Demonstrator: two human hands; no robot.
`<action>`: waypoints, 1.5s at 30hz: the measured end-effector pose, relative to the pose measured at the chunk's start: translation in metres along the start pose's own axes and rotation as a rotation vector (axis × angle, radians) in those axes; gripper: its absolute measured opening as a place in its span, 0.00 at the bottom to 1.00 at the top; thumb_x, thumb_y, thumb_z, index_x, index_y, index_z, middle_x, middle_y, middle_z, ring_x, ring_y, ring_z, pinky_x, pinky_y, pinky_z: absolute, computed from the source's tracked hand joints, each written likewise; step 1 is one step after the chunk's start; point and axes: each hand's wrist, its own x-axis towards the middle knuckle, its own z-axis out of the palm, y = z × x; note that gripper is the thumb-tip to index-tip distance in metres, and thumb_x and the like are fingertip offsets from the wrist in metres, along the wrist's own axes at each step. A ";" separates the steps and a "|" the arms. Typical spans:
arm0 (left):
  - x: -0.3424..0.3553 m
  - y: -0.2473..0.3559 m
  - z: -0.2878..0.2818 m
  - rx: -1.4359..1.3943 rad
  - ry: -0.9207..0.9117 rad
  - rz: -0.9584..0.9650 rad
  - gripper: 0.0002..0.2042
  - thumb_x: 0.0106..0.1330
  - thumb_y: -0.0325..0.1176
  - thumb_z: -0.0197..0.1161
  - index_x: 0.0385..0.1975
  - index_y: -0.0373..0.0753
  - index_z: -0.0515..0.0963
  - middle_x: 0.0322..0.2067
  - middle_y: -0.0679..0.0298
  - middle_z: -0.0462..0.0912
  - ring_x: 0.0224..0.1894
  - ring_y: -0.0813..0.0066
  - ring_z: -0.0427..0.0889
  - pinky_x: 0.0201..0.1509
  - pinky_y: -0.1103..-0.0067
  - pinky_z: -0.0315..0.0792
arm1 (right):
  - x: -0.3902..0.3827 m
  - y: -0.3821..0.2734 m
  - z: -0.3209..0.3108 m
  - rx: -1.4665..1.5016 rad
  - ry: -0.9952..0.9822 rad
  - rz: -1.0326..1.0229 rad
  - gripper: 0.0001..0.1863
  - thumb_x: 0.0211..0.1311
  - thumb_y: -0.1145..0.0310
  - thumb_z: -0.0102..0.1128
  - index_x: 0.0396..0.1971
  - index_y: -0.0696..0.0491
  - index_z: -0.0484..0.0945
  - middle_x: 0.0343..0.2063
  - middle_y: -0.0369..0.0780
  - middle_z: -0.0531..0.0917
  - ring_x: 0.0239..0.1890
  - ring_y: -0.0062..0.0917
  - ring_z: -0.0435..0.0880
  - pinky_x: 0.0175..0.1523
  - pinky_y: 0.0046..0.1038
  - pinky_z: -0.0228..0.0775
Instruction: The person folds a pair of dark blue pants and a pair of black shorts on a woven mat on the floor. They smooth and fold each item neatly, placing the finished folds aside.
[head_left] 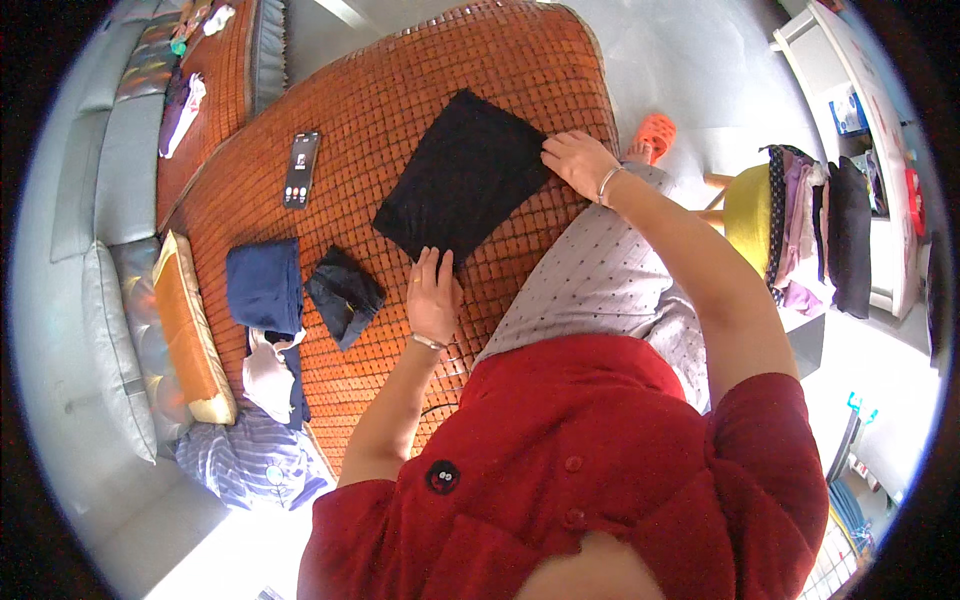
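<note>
A black cloth garment [462, 180], folded to a rough rectangle, lies flat on the brown woven mat. At its near corner rests my left hand [434, 300], fingers stretched out on the fabric's edge. My right hand [582, 165] is at the right corner, its fingers bent together over the edge; its thumb is hidden. A smaller dark folded cloth [345, 296] lies left of my left hand. Beyond it sits a navy folded cloth [264, 285], with a pale pink garment [272, 362] beside its near edge.
A phone [301, 170] with a lit screen lies on the mat [400, 120]. An orange cushion [190, 325] and a striped cloth bundle [245, 465] are at the left, by a grey sofa [128, 180]. Clothes [800, 220] hang over a seat at the right, near a white shelf [815, 60].
</note>
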 end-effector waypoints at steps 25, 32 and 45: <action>0.228 -0.137 -0.095 -0.362 0.081 -0.203 0.12 0.55 0.29 0.58 0.38 0.35 0.80 0.36 0.50 0.84 0.43 0.51 0.82 0.49 0.67 0.74 | 0.114 0.083 -0.119 0.182 0.325 0.202 0.11 0.59 0.72 0.57 0.42 0.55 0.79 0.34 0.46 0.84 0.37 0.36 0.85 0.47 0.36 0.77; 0.215 -0.121 -0.110 -0.106 0.392 0.072 0.12 0.52 0.23 0.60 0.38 0.38 0.81 0.37 0.55 0.82 0.47 0.54 0.76 0.54 0.66 0.70 | 0.113 0.081 -0.154 0.241 0.324 0.237 0.11 0.55 0.74 0.61 0.40 0.52 0.80 0.36 0.44 0.82 0.38 0.38 0.83 0.45 0.33 0.76; 0.061 -0.045 0.002 0.159 0.094 0.090 0.18 0.51 0.24 0.61 0.44 0.38 0.78 0.47 0.59 0.78 0.54 0.56 0.74 0.62 0.59 0.64 | -0.010 0.018 -0.026 0.254 -0.150 0.067 0.10 0.55 0.75 0.57 0.38 0.53 0.79 0.40 0.42 0.77 0.43 0.38 0.80 0.47 0.36 0.76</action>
